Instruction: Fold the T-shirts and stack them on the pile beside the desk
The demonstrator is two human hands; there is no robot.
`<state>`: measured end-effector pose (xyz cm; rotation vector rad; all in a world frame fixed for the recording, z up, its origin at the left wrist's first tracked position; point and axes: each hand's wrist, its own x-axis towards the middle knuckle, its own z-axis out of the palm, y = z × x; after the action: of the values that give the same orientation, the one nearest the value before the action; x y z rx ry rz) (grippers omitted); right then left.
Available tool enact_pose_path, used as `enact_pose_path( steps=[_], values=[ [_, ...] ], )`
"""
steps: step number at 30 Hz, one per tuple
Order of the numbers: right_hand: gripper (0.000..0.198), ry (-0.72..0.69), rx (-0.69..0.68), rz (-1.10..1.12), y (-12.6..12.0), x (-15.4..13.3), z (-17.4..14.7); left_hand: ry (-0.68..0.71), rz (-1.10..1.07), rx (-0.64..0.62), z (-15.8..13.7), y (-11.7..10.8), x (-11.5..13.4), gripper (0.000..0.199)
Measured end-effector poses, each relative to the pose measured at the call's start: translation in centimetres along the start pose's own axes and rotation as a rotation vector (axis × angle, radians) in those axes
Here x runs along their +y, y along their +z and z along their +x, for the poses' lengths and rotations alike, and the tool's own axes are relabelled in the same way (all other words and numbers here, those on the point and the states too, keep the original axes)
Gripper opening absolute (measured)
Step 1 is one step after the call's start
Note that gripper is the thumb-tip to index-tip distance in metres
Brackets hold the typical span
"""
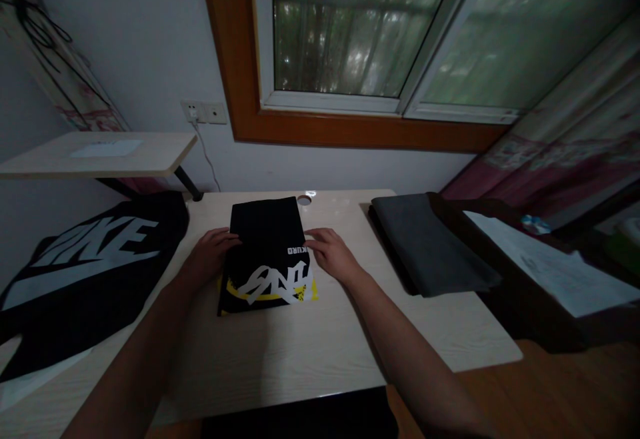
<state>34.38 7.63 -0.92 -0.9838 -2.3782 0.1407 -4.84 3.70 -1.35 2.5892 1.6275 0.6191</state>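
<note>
A folded black T-shirt (pixel 267 226) lies on the desk in front of me, with white lettering and yellow print on its lower part. My left hand (pixel 213 251) is at its left edge, the fingertips closed on the cloth. At the opposite edge, my right hand (pixel 330 250) pinches the side of the shirt between thumb and fingers, beside the small white lettering. The undersides of the fingers are partly hidden by the fabric.
A black garment with large grey NIKE lettering (pixel 100 252) spreads over the left side of the desk (pixel 310 359), below a raised shelf (pixel 165 152). Folded dark grey cloth (pixel 425 246) lies at the right. A cable hole (pixel 304 200) is near the back edge.
</note>
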Motion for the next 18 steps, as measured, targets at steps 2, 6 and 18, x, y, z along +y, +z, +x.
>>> enact_pose_path(
  steps=[2, 6, 18],
  values=[
    [0.045, -0.015, 0.015, 0.03, -0.01, -0.02, 0.07, 0.005, -0.024, 0.013, -0.03, -0.11, 0.13, 0.05],
    [0.041, -0.042, 0.039, 0.084, -0.09, -0.2, 0.19, 0.05, -0.061, 0.052, -0.1, 0.01, -0.08, 0.052],
    [0.027, -0.092, -0.001, 0.108, -0.12, -0.48, -0.25, 0.077, -0.068, 0.063, -0.08, 0.33, -0.37, 0.054]
  ],
)
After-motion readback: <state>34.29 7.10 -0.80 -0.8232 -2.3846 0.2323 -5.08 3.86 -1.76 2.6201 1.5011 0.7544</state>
